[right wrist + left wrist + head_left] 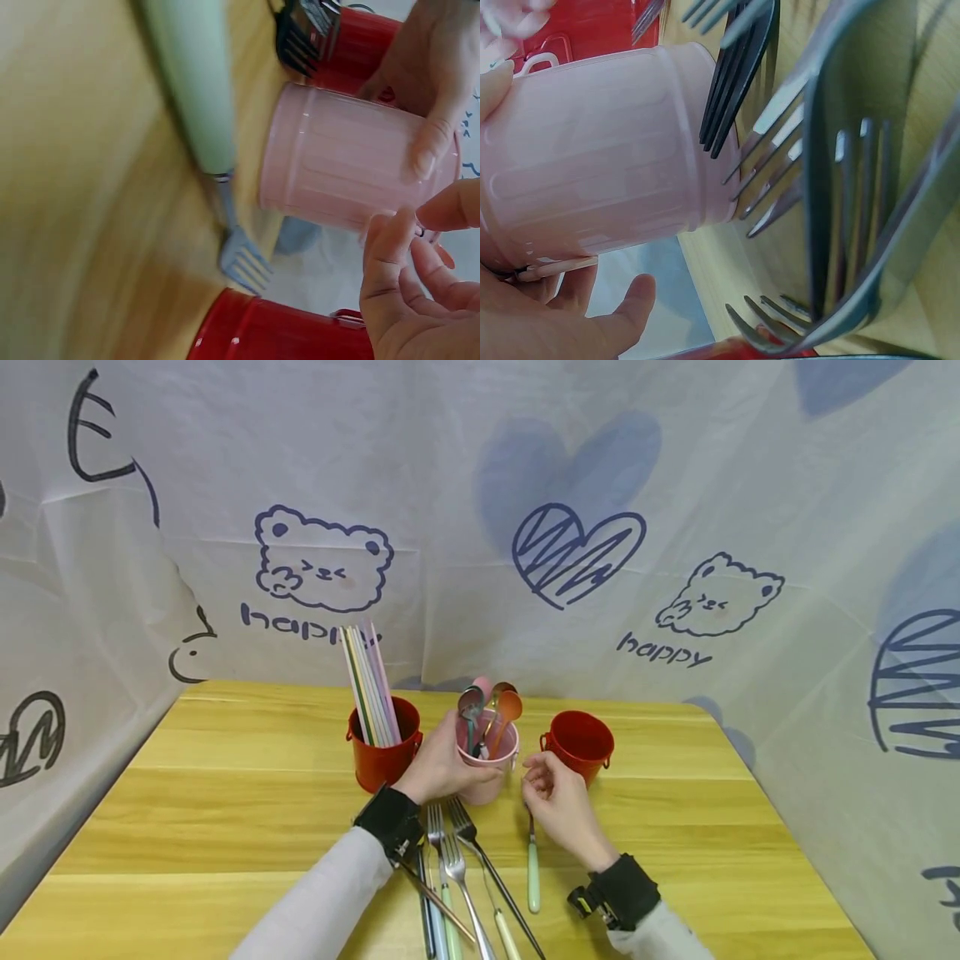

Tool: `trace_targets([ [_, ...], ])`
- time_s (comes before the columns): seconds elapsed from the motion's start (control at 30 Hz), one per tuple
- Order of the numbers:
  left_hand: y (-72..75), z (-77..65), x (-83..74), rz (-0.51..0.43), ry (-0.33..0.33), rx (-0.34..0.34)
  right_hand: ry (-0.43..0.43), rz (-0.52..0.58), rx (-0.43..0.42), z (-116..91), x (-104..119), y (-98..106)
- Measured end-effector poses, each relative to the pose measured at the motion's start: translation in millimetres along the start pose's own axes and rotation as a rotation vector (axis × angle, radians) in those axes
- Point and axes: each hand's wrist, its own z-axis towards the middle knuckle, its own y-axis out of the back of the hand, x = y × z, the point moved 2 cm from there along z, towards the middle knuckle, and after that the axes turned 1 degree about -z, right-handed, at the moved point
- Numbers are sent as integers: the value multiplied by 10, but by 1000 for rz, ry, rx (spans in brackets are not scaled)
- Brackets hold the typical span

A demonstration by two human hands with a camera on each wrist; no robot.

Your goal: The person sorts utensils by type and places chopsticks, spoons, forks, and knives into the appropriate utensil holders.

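Main risk: pink bucket [352,150] going over. It's near the middle of the desk's [247,827] back edge, left hand [442,764] wrapped round it, thumb on the near side. Spoons [509,705] poke bowl-up past the rim, so likely top-heavy; a loose grip or a sharp tug on the right side could tilt it and spill them. Right hand [557,793] is at that side, thumb and index tips close together by the side loop [514,760]; can't tell if they pinch it or just hover beside it.

Second risk: forks [453,856]. They fan from near the bucket's base toward the desk's front edge, tines toward the bucket. Sliding the bucket forward could ride onto the tines; dropping the left wrist strap [390,820] could snag handles and scatter the pile.

Lone fork [533,877], mint handle, lies below the right hand, handle toward the front edge; a low right hand could knock it.

Also in the way: left red bucket [375,764] with thin sticks [367,689], close beside the left hand, and right red bucket [581,735], toward the desk's back right corner, just behind the right hand. Sideways room is tight; a careless elbow-out move could bump either. Printed cloth [450,568] hangs behind the back edge.
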Motion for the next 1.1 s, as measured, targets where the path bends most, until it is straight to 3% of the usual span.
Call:
trace_targets([
  [0.33, -4, 3, -3, 23, 11, 2, -39, -92, 43, -157, -156, 20],
  [0.87, 17, -12, -36, 1, 31, 17, -74, -230, 203, -345, -276, 63],
  [1.1, 25, -45, -60, 22, 31, -29, -93, -198, 229, -385, -294, 122],
])
